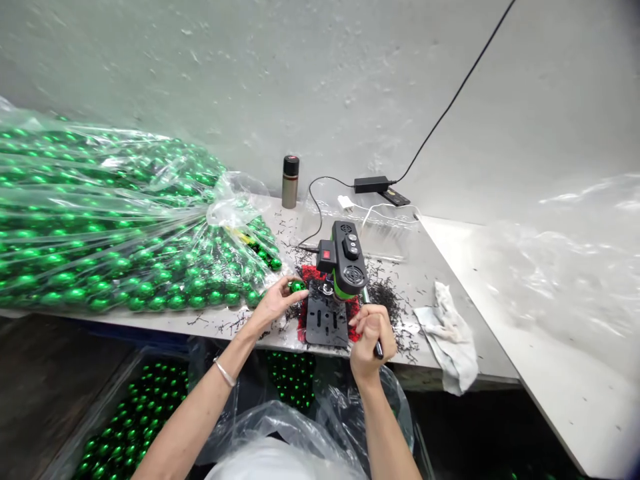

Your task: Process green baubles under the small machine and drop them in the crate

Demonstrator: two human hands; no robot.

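A black press-like machine (pixel 349 257) with a red switch stands on the table, its flat slotted base plate (pixel 326 320) over a red mat. At the plate's left edge, my left hand (pixel 280 298) holds a shiny green ball (pixel 297 287) between thumb and fingers. My right hand (pixel 373 333) is wrapped round the machine's lever handle (pixel 379 349), just right of the base plate. Small black strips (pixel 384 300) lie scattered around the machine.
A large clear bag of green balls (pixel 125 227) covers the table's left. Behind are a bottle (pixel 290 182), a clear tray (pixel 385 233) and a black adapter (pixel 371 185). A white cloth (pixel 447 337) lies right. Below the table edge, more green balls (pixel 125 413) sit in plastic-lined containers.
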